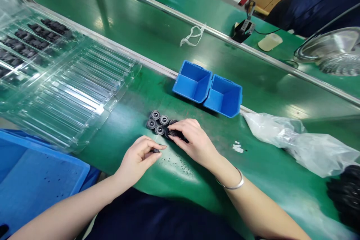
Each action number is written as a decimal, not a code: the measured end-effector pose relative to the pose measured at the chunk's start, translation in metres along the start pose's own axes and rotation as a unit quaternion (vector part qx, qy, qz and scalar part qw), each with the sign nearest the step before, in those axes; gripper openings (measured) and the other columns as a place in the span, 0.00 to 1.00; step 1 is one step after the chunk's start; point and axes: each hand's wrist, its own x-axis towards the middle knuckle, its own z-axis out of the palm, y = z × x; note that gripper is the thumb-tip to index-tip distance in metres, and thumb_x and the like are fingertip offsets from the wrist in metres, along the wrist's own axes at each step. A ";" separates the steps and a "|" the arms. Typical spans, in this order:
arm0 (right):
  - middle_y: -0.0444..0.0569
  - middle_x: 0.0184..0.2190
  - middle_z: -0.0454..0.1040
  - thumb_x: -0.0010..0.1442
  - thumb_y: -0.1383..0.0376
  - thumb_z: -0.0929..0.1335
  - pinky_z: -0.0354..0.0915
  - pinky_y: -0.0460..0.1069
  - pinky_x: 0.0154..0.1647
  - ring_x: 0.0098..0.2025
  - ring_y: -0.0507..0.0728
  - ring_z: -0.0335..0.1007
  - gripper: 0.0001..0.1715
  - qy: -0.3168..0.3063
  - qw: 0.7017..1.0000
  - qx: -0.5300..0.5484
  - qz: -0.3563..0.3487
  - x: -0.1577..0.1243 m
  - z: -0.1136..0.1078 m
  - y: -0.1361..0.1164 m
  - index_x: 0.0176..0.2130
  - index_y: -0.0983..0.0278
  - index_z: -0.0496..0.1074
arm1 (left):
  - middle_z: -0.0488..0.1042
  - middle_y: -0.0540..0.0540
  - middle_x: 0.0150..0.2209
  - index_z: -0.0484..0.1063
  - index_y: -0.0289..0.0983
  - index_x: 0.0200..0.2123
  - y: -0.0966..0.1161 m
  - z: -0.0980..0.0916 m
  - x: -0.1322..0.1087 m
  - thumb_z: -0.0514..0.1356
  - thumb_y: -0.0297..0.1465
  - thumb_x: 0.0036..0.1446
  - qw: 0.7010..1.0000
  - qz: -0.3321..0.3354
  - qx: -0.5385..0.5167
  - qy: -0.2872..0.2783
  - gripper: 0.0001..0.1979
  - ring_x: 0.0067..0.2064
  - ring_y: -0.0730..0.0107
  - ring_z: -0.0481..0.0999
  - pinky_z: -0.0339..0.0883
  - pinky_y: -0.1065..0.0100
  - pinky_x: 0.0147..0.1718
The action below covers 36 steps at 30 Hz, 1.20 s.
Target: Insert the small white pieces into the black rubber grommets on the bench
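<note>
Head view, the only one sent to me. The left hand (137,158) is nearly closed, thumb and fingers pinching a small dark piece (155,150) just above the green worktop (221,135). The right hand (194,137) curls its fingertips and thumb about a dark part (172,133) at the right end of a cluster of black cylinders (159,130); whether that part is lifted, I cannot tell. Progress: at least five cylinders stand upright, grouped side by side, and I judge the handling to be midway, with both held pieces not yet released. Which cylinders are finished does not show. Dark parts in rows (50,30) lie in clear trays (75,93), left.
</note>
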 end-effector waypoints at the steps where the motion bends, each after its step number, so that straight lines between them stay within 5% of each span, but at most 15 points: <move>1: 0.51 0.42 0.76 0.67 0.67 0.67 0.63 0.57 0.49 0.44 0.58 0.70 0.12 -0.004 1.000 -0.004 -0.002 0.000 -0.001 0.000 0.51 0.62 0.67 | 0.67 0.47 0.41 0.77 0.42 0.41 -0.001 0.000 0.000 0.63 0.31 0.61 1.000 0.000 -0.002 0.000 0.06 0.41 0.69 0.76 0.72 0.69 0.38; 6: 0.57 0.51 0.70 0.62 0.66 0.71 0.63 0.60 0.53 0.53 0.63 0.67 0.23 0.035 0.999 -0.019 -0.006 -0.004 -0.016 -0.017 0.55 0.63 0.65 | 0.70 0.47 0.41 0.76 0.42 0.40 0.002 0.000 -0.001 0.62 0.27 0.61 0.999 0.043 -0.028 0.000 0.05 0.48 0.63 0.78 0.74 0.65 0.44; 9: 0.54 0.49 0.71 0.63 0.68 0.71 0.68 0.55 0.50 0.50 0.59 0.70 0.25 0.019 0.993 0.114 0.034 -0.011 -0.020 -0.037 0.57 0.61 0.63 | 0.75 0.48 0.40 0.76 0.42 0.39 0.010 -0.001 -0.004 0.63 0.22 0.59 0.990 0.139 0.006 0.001 0.09 0.54 0.60 0.75 0.70 0.58 0.53; 12: 0.51 0.47 0.73 0.67 0.67 0.67 0.73 0.50 0.46 0.45 0.53 0.74 0.25 -0.089 0.920 0.364 0.117 -0.018 -0.010 -0.053 0.61 0.59 0.59 | 0.79 0.49 0.41 0.75 0.43 0.40 0.017 -0.003 -0.008 0.63 0.19 0.58 0.972 0.230 0.043 -0.010 0.13 0.59 0.58 0.71 0.65 0.53 0.59; 14: 0.49 0.45 0.74 0.68 0.66 0.67 0.74 0.49 0.45 0.43 0.52 0.75 0.21 -0.103 0.851 0.492 0.153 -0.019 0.000 -0.057 0.58 0.60 0.61 | 0.79 0.49 0.42 0.75 0.43 0.40 0.018 -0.003 -0.010 0.62 0.18 0.58 0.968 0.246 0.050 -0.024 0.14 0.60 0.58 0.70 0.65 0.52 0.59; 16: 0.48 0.40 0.75 0.67 0.66 0.68 0.74 0.48 0.41 0.40 0.52 0.76 0.16 -0.081 0.823 0.536 0.172 -0.016 0.004 -0.055 0.54 0.61 0.64 | 0.78 0.49 0.44 0.74 0.44 0.42 0.017 -0.003 -0.011 0.62 0.18 0.58 0.970 0.238 0.051 -0.018 0.15 0.60 0.58 0.70 0.66 0.52 0.58; 19: 0.49 0.39 0.74 0.65 0.66 0.69 0.73 0.48 0.38 0.38 0.53 0.75 0.09 -0.013 0.897 0.412 0.160 -0.003 -0.002 -0.039 0.47 0.62 0.70 | 0.72 0.46 0.52 0.71 0.45 0.47 0.014 -0.003 -0.011 0.63 0.20 0.58 0.977 0.199 0.066 0.029 0.17 0.60 0.57 0.69 0.64 0.51 0.59; 21: 0.51 0.42 0.73 0.65 0.67 0.69 0.72 0.52 0.45 0.44 0.55 0.73 0.07 0.037 0.961 0.252 0.110 0.011 -0.010 -0.024 0.45 0.62 0.73 | 0.68 0.45 0.55 0.71 0.45 0.47 0.010 -0.003 -0.009 0.63 0.22 0.59 0.980 0.172 0.090 0.049 0.16 0.60 0.58 0.69 0.63 0.51 0.59; 23: 0.52 0.44 0.74 0.66 0.69 0.67 0.69 0.56 0.51 0.48 0.58 0.71 0.09 0.046 0.989 0.128 0.055 0.024 -0.015 -0.011 0.46 0.61 0.73 | 0.68 0.44 0.54 0.72 0.45 0.45 0.006 -0.004 -0.006 0.62 0.24 0.60 0.981 0.149 0.111 0.055 0.12 0.59 0.59 0.68 0.63 0.52 0.60; 36: 0.52 0.46 0.73 0.67 0.72 0.64 0.67 0.58 0.51 0.47 0.59 0.68 0.14 -0.023 0.999 0.019 -0.027 0.038 -0.001 0.010 0.52 0.63 0.66 | 0.69 0.44 0.52 0.72 0.43 0.43 0.001 -0.005 -0.002 0.58 0.26 0.63 0.986 0.113 0.113 0.056 0.08 0.56 0.63 0.69 0.64 0.56 0.57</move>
